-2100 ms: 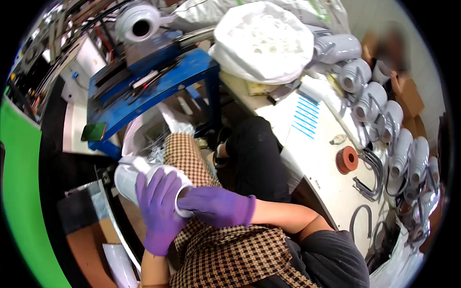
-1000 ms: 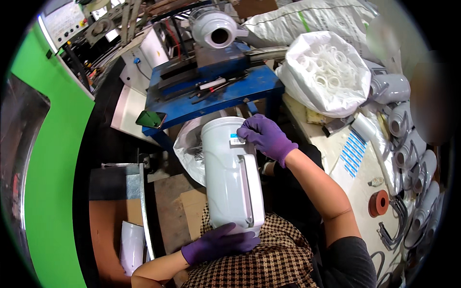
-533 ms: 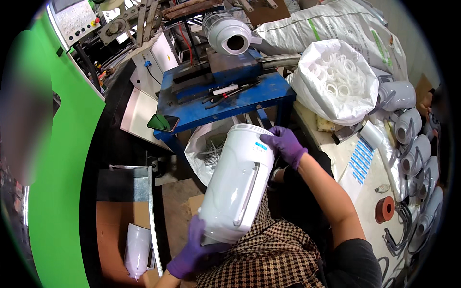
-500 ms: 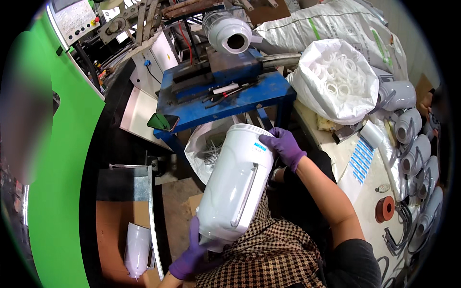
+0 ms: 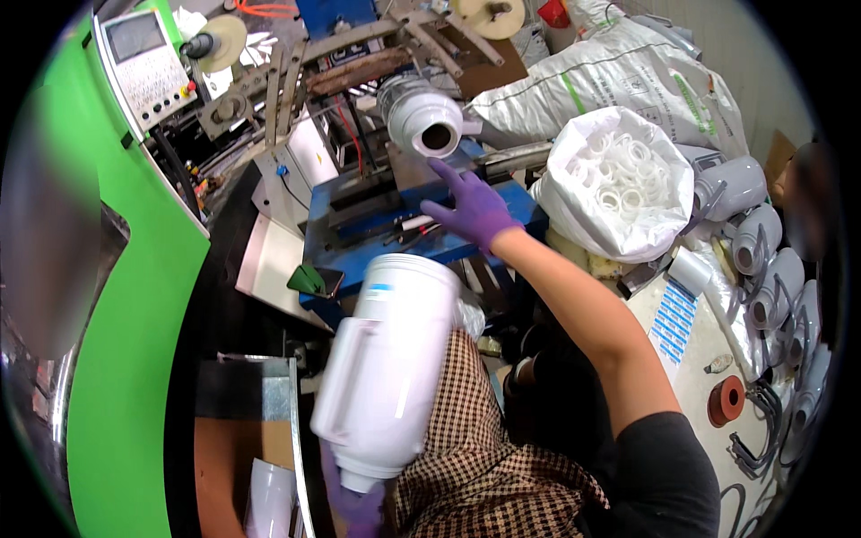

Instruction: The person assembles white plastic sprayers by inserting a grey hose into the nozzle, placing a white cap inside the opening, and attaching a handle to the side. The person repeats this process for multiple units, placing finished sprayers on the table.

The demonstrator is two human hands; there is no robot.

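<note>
A large white plastic canister [image 5: 395,359] with a side handle and a small blue sticker is tilted in front of my lap. My left hand [image 5: 354,502], in a purple glove, holds it by the narrow neck at its lower end; part of that hand is hidden behind it. My right hand [image 5: 471,208], also gloved in purple, is stretched out over the blue bench [image 5: 359,260] with its fingers spread and nothing in them. Just beyond its fingertips, a grey-white plastic vessel [image 5: 426,121] with a dark round opening is mounted on the bench.
Dark tools and a phone [image 5: 330,282] lie on the bench. To the right stands a white sack [image 5: 619,179] of clear plastic rings, with grey handled vessels [image 5: 776,278] past it. A brown tape roll [image 5: 726,400] and sticker sheet [image 5: 674,318] rest nearby. Lower left is a box [image 5: 220,466].
My right hand has let go of the canister and reached forward over the bench. The canister has turned, its handle now facing left, and stays in my left hand. The view has shifted slightly.
</note>
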